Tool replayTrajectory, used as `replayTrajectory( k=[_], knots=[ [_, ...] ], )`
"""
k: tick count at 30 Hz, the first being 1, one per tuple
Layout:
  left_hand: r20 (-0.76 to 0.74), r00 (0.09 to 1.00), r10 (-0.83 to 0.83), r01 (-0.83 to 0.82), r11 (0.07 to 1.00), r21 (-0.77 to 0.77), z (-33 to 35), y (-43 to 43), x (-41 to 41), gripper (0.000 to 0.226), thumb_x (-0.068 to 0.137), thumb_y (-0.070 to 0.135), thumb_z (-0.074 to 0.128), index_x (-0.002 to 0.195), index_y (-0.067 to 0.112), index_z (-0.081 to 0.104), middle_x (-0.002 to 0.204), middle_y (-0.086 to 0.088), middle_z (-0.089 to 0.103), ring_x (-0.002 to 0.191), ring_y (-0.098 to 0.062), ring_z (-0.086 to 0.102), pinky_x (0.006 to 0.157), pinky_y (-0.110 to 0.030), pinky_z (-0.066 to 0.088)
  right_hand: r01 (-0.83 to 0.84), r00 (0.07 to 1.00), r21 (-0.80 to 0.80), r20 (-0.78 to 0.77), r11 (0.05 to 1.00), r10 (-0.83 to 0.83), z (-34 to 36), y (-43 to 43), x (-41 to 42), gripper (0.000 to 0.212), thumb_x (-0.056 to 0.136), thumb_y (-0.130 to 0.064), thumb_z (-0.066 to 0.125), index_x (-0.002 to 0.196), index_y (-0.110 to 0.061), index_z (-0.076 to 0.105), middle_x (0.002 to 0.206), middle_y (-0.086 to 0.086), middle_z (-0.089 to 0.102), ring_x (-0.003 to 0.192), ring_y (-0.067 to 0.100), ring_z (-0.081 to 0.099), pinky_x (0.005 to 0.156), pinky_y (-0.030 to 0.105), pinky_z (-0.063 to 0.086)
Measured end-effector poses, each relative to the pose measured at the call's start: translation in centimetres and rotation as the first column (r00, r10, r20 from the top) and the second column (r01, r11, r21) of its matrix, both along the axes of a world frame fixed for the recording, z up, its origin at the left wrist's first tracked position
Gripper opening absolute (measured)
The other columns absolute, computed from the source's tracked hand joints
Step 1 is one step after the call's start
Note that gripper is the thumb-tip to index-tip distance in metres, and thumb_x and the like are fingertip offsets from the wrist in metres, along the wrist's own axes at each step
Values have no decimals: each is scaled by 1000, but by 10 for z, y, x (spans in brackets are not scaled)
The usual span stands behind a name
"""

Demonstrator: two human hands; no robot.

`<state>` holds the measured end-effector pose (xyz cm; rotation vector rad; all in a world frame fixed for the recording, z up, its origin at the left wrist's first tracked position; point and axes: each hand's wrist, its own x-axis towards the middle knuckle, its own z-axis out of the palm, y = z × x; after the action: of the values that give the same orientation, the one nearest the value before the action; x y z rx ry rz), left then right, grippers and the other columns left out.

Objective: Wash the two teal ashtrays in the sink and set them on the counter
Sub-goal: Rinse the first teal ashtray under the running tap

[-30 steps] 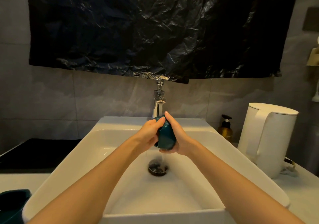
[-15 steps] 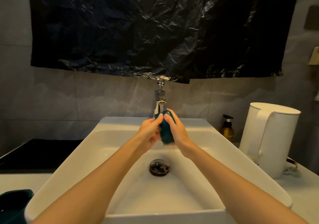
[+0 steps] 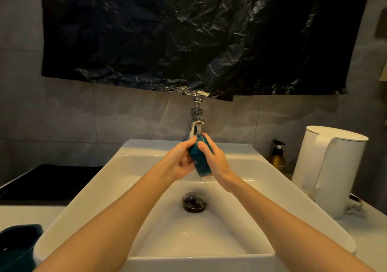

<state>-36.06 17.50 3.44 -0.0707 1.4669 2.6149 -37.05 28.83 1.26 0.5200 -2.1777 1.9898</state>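
A teal ashtray (image 3: 200,158) is held on edge under the chrome tap (image 3: 196,120), above the white sink (image 3: 117,167). My left hand (image 3: 179,160) grips its left side with the thumb on top. My right hand (image 3: 215,160) clasps its right side. Water runs off the ashtray down toward the drain (image 3: 194,201). A second teal ashtray (image 3: 17,242) rests on the counter at the lower left, partly cut off by the frame edge.
A white kettle (image 3: 328,169) and an amber pump bottle (image 3: 277,156) stand on the counter right of the sink. A black cooktop (image 3: 48,183) lies to the left. Black plastic sheeting (image 3: 199,34) hangs on the wall just above the tap.
Both hands have raised the ashtray closer to the tap spout and turned it slightly. Water now streams down into the basin.
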Motion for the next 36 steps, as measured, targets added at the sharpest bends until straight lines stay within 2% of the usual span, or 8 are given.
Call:
replayTrajectory(
  k=[4,11,16,20,24,27,31,36],
  knots=[
    [48,997,56,-57,998,13,0,-2,-2,31,83,30,69,105,9,61,104,-14,66,97,-26,62,75,-35,56,-18,1000,10,10,1000,18,-2,-4,0,43,98,-38,48,140,-35,41,120,3,58,93,8,58,68,16,49],
    [-85,996,-42,45,998,43,3,2,-1,24,99,18,45,108,1,59,96,-14,67,89,-21,64,78,-35,50,22,964,-126,265,992,12,4,3,2,25,95,-47,46,109,-32,60,97,6,67,83,20,64,83,43,55],
    [-70,997,-38,43,997,63,1,1,-2,30,97,16,49,121,0,54,109,-18,62,98,-24,61,83,-36,50,-42,991,-63,125,997,50,5,6,6,10,94,-41,54,98,-50,55,97,-2,64,83,14,62,71,30,54],
    [-104,993,-62,66,997,44,-1,4,-2,27,98,18,46,119,3,55,105,-14,64,97,-21,61,80,-32,50,39,979,-28,199,999,-32,9,4,5,22,84,-59,59,100,-44,59,107,5,65,95,21,65,78,38,59],
    [-130,991,-28,29,1000,2,-2,5,-3,19,99,17,45,106,4,57,98,-11,64,91,-18,61,77,-28,51,27,922,-89,386,996,10,11,2,2,43,87,-68,45,103,-32,60,105,9,67,94,27,67,79,49,58],
    [-146,989,-27,26,1000,-12,-1,0,-4,20,99,16,44,108,4,57,100,-12,63,93,-19,60,76,-29,51,-27,954,-108,294,994,58,8,2,-1,38,94,-63,33,120,-44,53,121,3,61,102,22,63,90,50,53],
    [-224,969,-103,80,991,-110,0,-1,-3,29,100,18,42,123,5,52,106,-12,63,96,-19,60,78,-28,53,-39,974,-90,220,995,58,13,5,-2,42,94,-57,42,134,-45,44,122,-1,58,102,20,61,84,45,56],
    [-275,940,-204,70,901,-428,-7,5,-3,34,99,22,44,130,8,47,121,-14,60,113,-26,57,91,-34,52,2,806,-230,577,973,135,18,11,-6,52,81,-68,53,103,-21,58,111,11,62,102,29,59,92,49,50]
  ],
)
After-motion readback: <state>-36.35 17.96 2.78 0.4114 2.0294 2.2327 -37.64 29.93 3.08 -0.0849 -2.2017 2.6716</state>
